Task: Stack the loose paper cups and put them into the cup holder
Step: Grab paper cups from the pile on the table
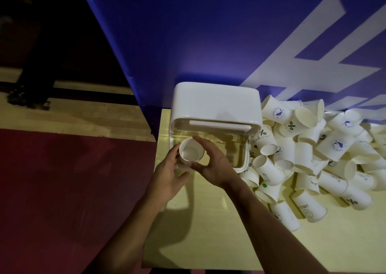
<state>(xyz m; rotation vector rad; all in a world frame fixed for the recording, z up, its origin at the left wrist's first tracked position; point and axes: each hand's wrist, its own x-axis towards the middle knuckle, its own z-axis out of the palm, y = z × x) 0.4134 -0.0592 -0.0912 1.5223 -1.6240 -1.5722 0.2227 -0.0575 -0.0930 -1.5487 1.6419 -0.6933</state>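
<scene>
Paper cup, mouth up, held just before the clear front of the cup holder, near its left corner. Left hand curled round its wall; right hand pinching its rim. Heap of loose cups just right, on pale table.
</scene>
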